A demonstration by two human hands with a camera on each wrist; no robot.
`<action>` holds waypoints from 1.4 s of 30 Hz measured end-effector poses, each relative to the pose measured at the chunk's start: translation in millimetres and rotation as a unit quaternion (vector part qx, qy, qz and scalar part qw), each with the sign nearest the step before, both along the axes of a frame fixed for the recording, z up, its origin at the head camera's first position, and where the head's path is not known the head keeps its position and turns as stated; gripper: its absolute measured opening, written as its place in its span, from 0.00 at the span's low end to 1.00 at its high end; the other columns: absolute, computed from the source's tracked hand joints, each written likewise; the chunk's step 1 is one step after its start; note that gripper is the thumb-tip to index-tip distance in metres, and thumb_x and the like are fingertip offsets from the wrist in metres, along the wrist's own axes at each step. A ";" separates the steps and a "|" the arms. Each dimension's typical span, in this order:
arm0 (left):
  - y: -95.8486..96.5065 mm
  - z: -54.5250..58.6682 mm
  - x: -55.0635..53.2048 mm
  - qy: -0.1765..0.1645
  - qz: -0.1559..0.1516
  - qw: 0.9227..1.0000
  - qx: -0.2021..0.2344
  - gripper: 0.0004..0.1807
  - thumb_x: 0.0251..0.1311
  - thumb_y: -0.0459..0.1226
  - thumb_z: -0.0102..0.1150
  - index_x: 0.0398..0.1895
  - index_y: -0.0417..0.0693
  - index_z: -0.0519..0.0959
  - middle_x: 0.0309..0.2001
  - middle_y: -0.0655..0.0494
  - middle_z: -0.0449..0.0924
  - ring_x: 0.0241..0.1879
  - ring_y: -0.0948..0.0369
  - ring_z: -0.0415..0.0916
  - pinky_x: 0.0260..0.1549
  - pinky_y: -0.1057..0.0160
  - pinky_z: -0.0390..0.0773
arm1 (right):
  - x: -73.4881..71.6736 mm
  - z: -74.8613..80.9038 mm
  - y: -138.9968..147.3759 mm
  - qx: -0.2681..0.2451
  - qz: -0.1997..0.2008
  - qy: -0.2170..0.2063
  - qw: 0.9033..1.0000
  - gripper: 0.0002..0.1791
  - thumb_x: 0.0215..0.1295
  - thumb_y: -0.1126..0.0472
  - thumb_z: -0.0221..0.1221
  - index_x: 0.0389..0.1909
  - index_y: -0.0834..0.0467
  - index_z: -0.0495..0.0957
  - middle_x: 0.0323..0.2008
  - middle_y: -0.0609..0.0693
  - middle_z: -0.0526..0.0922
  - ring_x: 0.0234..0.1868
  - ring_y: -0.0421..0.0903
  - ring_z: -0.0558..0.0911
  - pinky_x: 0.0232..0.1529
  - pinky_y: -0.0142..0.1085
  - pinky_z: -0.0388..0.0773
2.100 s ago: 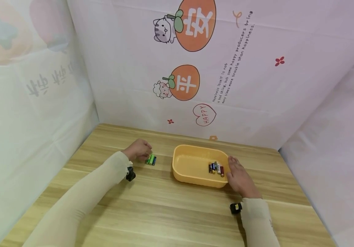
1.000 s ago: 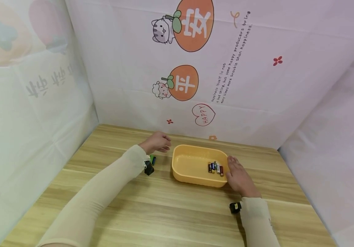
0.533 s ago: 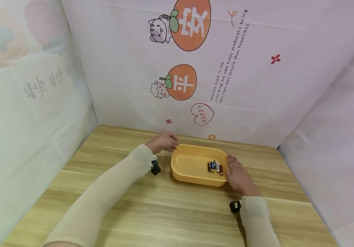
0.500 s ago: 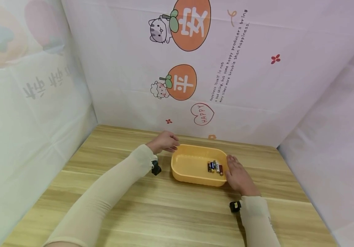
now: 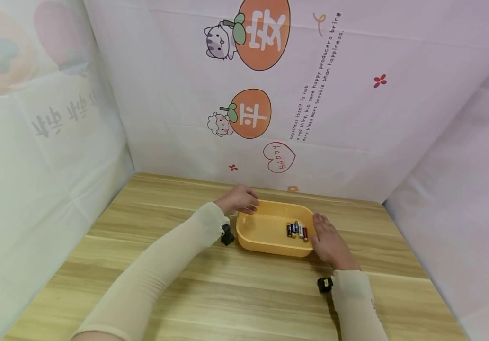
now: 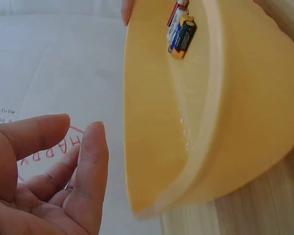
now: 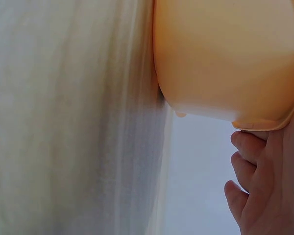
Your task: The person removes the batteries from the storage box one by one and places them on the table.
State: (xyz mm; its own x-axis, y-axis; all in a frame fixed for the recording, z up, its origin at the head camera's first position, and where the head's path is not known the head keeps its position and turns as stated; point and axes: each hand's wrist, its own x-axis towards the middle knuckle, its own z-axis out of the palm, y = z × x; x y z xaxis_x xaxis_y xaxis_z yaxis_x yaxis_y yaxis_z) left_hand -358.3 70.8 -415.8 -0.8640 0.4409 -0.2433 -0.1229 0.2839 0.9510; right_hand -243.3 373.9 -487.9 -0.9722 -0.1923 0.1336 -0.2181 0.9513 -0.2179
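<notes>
Sideways across the creased white cloth wall (image 5: 355,118) runs print: 安 and 平 on orange fruits (image 5: 244,130), "HAPPY" inside a red heart (image 5: 280,157), and a passage starting "Happiness itself is not a bad thing". Below spreads a wood-grain table (image 5: 227,298), bearing a smooth yellow tray (image 5: 270,248) with rounded corners. The right hand (image 5: 331,242) lies with straight fingers against the tray's right end. The left hand (image 5: 239,199) is by its back left corner, thumb and forefinger apart; whether it holds anything, I cannot tell. Smallest, slim batteries (image 5: 301,231) in black, blue, white and red wrappers lie bunched in the tray's right half, labels too tiny to read.
</notes>
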 end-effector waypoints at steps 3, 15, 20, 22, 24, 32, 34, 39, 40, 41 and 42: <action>5.2 -0.6 1.0 -0.003 0.002 1.000 0.003 0.17 0.63 0.28 0.59 0.55 0.31 0.75 0.49 0.37 0.78 0.48 0.43 0.78 0.44 0.54 0.83 | -0.4 0.4 -0.4 0.001 -0.001 0.001 1.000 0.33 0.75 0.59 0.39 0.74 0.71 0.43 0.73 0.67 0.48 0.73 0.64 0.46 0.71 0.55 0.45; 22.6 -8.7 1.0 -0.019 -0.010 1.000 0.015 0.18 0.62 0.27 0.59 0.55 0.30 0.74 0.43 0.44 0.78 0.45 0.45 0.80 0.45 0.52 0.82 | 2.2 2.3 -1.8 -0.007 -0.003 -0.003 1.000 0.33 0.75 0.58 0.38 0.74 0.70 0.44 0.74 0.67 0.47 0.73 0.63 0.46 0.71 0.56 0.45; 31.8 -15.4 1.6 -0.028 -0.008 0.999 0.016 0.19 0.61 0.27 0.61 0.55 0.29 0.75 0.42 0.45 0.79 0.44 0.46 0.81 0.42 0.54 0.83 | 3.9 3.0 -1.3 -0.006 -0.001 -0.008 1.000 0.32 0.76 0.59 0.38 0.74 0.71 0.43 0.74 0.67 0.46 0.74 0.64 0.45 0.72 0.55 0.44; 35.5 -17.5 2.3 -0.027 -0.007 0.999 0.016 0.18 0.61 0.27 0.61 0.54 0.29 0.76 0.41 0.45 0.79 0.42 0.47 0.82 0.40 0.55 0.84 | 3.9 3.4 -1.3 -0.005 -0.002 -0.008 1.000 0.32 0.76 0.59 0.38 0.74 0.70 0.43 0.74 0.67 0.46 0.74 0.64 0.45 0.72 0.55 0.44; 39.0 -19.7 3.7 -0.028 -0.007 0.999 0.018 0.17 0.60 0.26 0.61 0.52 0.28 0.76 0.39 0.45 0.80 0.41 0.47 0.82 0.39 0.55 0.84 | 4.0 4.2 -2.0 -0.004 -0.002 -0.009 1.000 0.32 0.76 0.59 0.38 0.74 0.71 0.43 0.74 0.67 0.46 0.73 0.64 0.45 0.72 0.55 0.44; 45.5 -29.6 10.5 -0.030 -0.004 0.999 0.011 0.11 0.62 0.26 0.60 0.47 0.30 0.76 0.39 0.46 0.79 0.37 0.47 0.82 0.39 0.52 0.84 | 3.9 3.6 -5.1 -0.006 0.001 -0.014 1.000 0.33 0.76 0.59 0.39 0.74 0.71 0.42 0.74 0.67 0.46 0.73 0.64 0.45 0.72 0.55 0.44; 46.6 -30.9 12.6 -0.031 -0.002 0.999 0.010 0.13 0.62 0.27 0.59 0.49 0.30 0.76 0.40 0.46 0.78 0.37 0.49 0.82 0.38 0.54 0.84 | 4.0 2.9 -4.2 -0.004 0.001 -0.016 1.000 0.33 0.76 0.58 0.39 0.74 0.70 0.42 0.74 0.67 0.46 0.73 0.64 0.45 0.72 0.55 0.43; 50.2 -33.8 14.0 -0.033 -0.005 0.999 0.004 0.15 0.63 0.28 0.59 0.52 0.29 0.77 0.42 0.46 0.78 0.38 0.50 0.82 0.38 0.55 0.84 | 2.8 1.3 -0.6 0.000 0.001 -0.010 1.000 0.33 0.77 0.58 0.39 0.74 0.70 0.42 0.74 0.67 0.46 0.74 0.64 0.45 0.72 0.55 0.43; 51.2 -35.4 13.2 -0.033 -0.004 0.999 0.002 0.14 0.63 0.28 0.60 0.50 0.30 0.78 0.41 0.46 0.78 0.37 0.50 0.82 0.38 0.55 0.84 | 2.5 1.1 -0.4 -0.001 0.001 -0.009 1.000 0.33 0.77 0.58 0.39 0.74 0.70 0.42 0.74 0.67 0.46 0.74 0.64 0.44 0.72 0.55 0.43; 52.1 -36.6 12.8 -0.032 -0.001 0.999 -0.002 0.12 0.62 0.28 0.60 0.48 0.30 0.78 0.41 0.46 0.78 0.36 0.51 0.81 0.37 0.56 0.85 | 2.0 0.7 -0.3 -0.001 0.002 -0.007 1.000 0.33 0.76 0.58 0.39 0.74 0.70 0.42 0.74 0.67 0.46 0.74 0.64 0.45 0.72 0.55 0.43; 52.7 -38.2 12.0 -0.031 0.000 1.000 -0.006 0.11 0.62 0.28 0.60 0.47 0.31 0.79 0.40 0.46 0.78 0.35 0.51 0.81 0.37 0.56 0.85 | 1.6 0.5 -0.6 -0.003 0.001 -0.007 1.000 0.33 0.76 0.58 0.39 0.74 0.70 0.42 0.74 0.67 0.46 0.74 0.64 0.45 0.72 0.56 0.43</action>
